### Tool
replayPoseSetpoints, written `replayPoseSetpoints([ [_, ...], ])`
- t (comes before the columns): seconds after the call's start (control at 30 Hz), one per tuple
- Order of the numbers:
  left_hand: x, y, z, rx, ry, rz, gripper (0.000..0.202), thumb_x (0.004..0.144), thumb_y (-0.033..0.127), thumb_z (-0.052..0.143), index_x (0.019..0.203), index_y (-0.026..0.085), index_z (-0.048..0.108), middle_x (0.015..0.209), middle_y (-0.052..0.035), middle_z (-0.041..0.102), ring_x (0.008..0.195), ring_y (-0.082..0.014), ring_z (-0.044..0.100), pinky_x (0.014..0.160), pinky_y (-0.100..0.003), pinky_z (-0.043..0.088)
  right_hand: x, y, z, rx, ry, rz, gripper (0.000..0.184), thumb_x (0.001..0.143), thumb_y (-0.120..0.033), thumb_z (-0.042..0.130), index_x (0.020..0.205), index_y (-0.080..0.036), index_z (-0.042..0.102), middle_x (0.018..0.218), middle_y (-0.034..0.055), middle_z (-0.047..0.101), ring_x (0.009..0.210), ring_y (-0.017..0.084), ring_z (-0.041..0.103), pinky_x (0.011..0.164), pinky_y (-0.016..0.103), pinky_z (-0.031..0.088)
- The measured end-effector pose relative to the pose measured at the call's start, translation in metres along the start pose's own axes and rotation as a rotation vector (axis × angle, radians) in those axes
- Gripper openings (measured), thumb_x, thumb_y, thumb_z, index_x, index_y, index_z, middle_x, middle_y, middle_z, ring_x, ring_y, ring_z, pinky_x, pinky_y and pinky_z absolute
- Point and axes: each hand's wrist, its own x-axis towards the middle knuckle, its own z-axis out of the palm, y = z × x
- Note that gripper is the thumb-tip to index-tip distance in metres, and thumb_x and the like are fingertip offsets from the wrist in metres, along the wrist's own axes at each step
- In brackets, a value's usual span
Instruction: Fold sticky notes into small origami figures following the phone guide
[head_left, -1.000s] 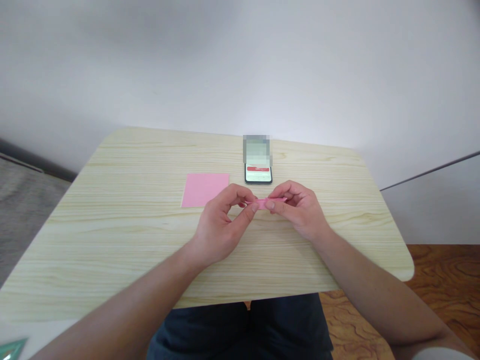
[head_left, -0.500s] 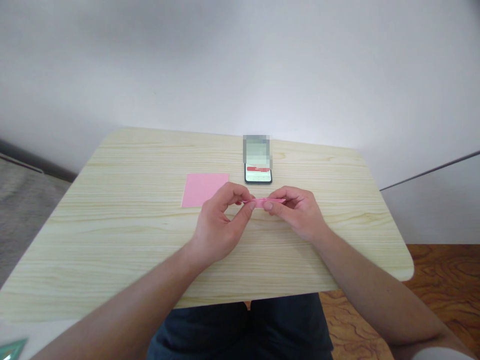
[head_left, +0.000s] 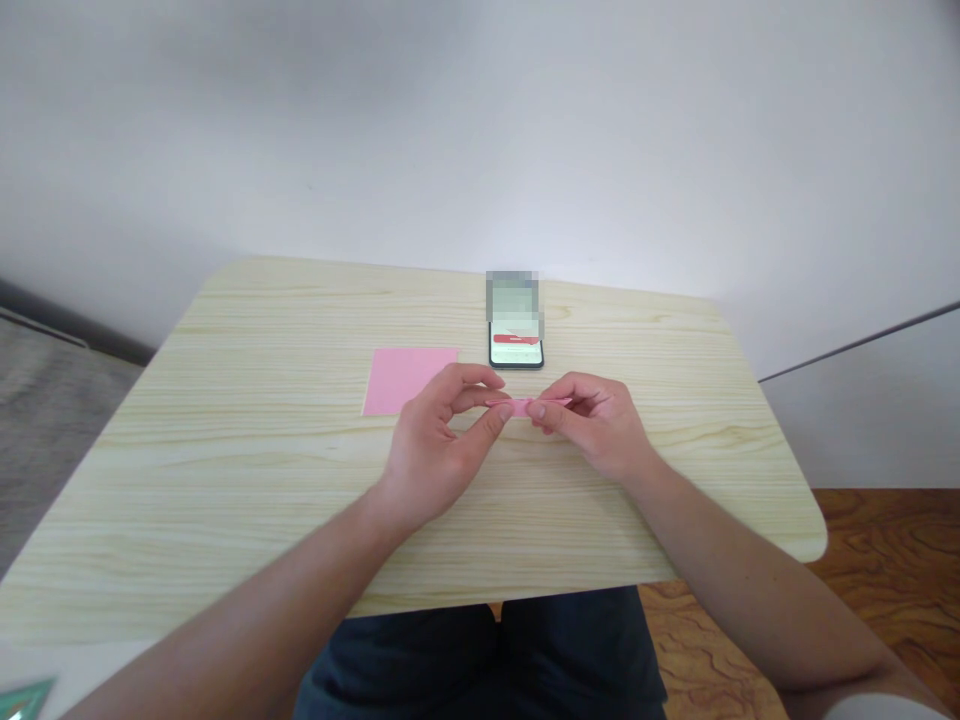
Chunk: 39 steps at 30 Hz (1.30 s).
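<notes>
Both of my hands hold a narrow folded strip of pink paper (head_left: 525, 405) just above the middle of the light wooden table (head_left: 225, 480). My left hand (head_left: 435, 455) pinches the strip's left end between thumb and fingers. My right hand (head_left: 596, 420) pinches its right end, fingers curled over it. A flat square sheet of pink paper (head_left: 405, 378) lies on the table just left of my left hand, partly covered by its fingers.
A phone (head_left: 515, 325) with a lit screen lies flat beyond my hands, near the table's far edge. A white wall stands behind the table. Wooden floor shows at the right, and a green triangular corner (head_left: 22, 697) at the lower left.
My hands have shifted only a little, working along the pink strip with small finger movements. The sheet and the phone have not moved.
</notes>
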Motion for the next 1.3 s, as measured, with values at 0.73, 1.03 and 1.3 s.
replayPoseSetpoints([
  [0.73,0.006,0.004,-0.003,0.017,-0.139,-0.083,0.019,0.091,0.038,0.072,0.089,0.02,0.076,0.088,-0.0033,0.078,0.085,-0.0196,0.07,0.078,-0.033,0.053,0.001,0.002,-0.004,-0.125,-0.073,-0.025,0.029,0.086,-0.05,0.077,0.086,-0.021,0.079,0.07,0.002,0.073,0.061,0.015,0.062,0.055,0.027,0.045],
  [1.03,0.005,-0.002,-0.003,0.065,-0.148,-0.064,0.019,0.092,0.038,0.071,0.086,0.02,0.073,0.084,-0.0026,0.075,0.082,-0.0191,0.067,0.077,-0.033,0.051,-0.002,0.002,-0.001,-0.134,-0.118,-0.049,0.023,0.09,-0.045,0.074,0.094,-0.023,0.078,0.085,0.0031,0.076,0.074,0.018,0.066,0.063,0.029,0.048],
  [1.3,0.004,0.003,-0.003,0.111,-0.165,-0.033,0.02,0.095,0.036,0.067,0.085,0.02,0.072,0.086,-0.0013,0.075,0.085,-0.0174,0.069,0.081,-0.03,0.051,-0.001,0.004,-0.003,-0.179,-0.078,-0.073,0.018,0.089,-0.039,0.075,0.088,-0.021,0.077,0.079,0.0022,0.075,0.071,0.016,0.066,0.064,0.027,0.048],
])
